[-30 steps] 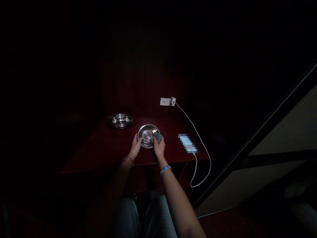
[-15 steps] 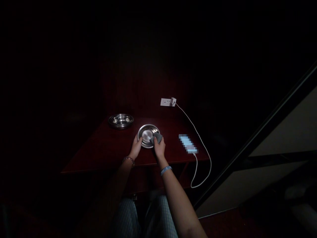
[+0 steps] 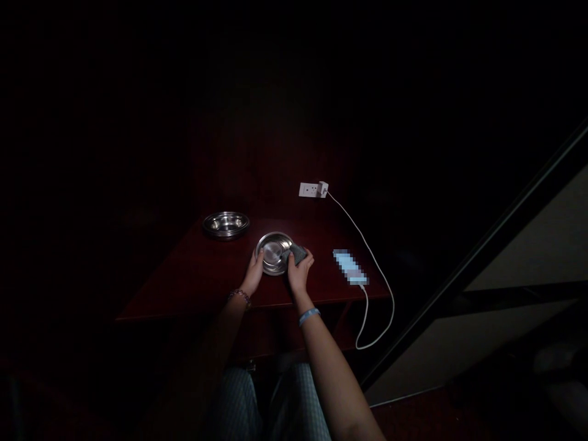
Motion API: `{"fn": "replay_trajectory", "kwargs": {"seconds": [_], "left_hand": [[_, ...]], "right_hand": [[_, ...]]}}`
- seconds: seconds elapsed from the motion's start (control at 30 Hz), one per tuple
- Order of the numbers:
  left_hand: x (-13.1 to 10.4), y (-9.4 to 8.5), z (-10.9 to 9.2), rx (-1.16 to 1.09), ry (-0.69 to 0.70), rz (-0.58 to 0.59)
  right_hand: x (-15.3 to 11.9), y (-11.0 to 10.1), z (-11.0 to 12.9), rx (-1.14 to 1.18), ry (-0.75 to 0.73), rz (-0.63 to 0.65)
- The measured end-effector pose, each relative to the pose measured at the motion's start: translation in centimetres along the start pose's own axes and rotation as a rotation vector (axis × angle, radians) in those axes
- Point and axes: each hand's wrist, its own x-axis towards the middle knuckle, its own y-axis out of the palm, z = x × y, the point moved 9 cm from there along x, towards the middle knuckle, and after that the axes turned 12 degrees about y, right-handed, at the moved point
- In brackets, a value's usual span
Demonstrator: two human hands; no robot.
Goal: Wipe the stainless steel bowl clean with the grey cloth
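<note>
On a dark red surface [image 3: 197,275] in a black room, our left hand [image 3: 254,277] grips the steel plate [image 3: 272,253]'s rim near the front edge; our right hand [image 3: 299,274] clasps a grey cloth [image 3: 296,253].

A dark red table [image 3: 202,275] carries two steel plates [image 3: 274,252] [image 3: 226,224]. A lit phone [image 3: 349,266] lies to their right.

Darkness swallows nearly everything beyond the table [image 3: 197,275]: its far edge toward 12 o'clock and the whole room at 9 o'clock cannot be made out. The phone [image 3: 349,267] at 3 o'clock of the plate [image 3: 272,252] is blurred to blocks, its screen unreadable. The right hand [image 3: 299,272] covers part of the grey cloth [image 3: 296,252], and both forearms run off the bottom edge
</note>
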Motion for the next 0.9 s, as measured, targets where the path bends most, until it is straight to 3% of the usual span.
{"fn": "replay_trajectory", "kwargs": {"seconds": [0.17, 0.4, 0.63, 0.9], "left_hand": [[-0.1, 0.1, -0.5, 0.042, 0.026, 0.022], [-0.2, 0.0, -0.7, 0.164, 0.059, 0.053], [-0.2, 0.6, -0.8, 0.254, 0.09, 0.141], [-0.6, 1.3, -1.4, 0.241, 0.088, 0.179]], "right_hand": [[-0.4, -0.1, 0.9, -0.013, -0.053, -0.013], [-1.3, -1.2, 3.7, -0.015, -0.247, -0.082], [-1.3, 1.1, 3.1, -0.12, -0.285, 0.095], [-2.3, 2.3, 3.3, -0.453, -0.333, 0.122]]}}
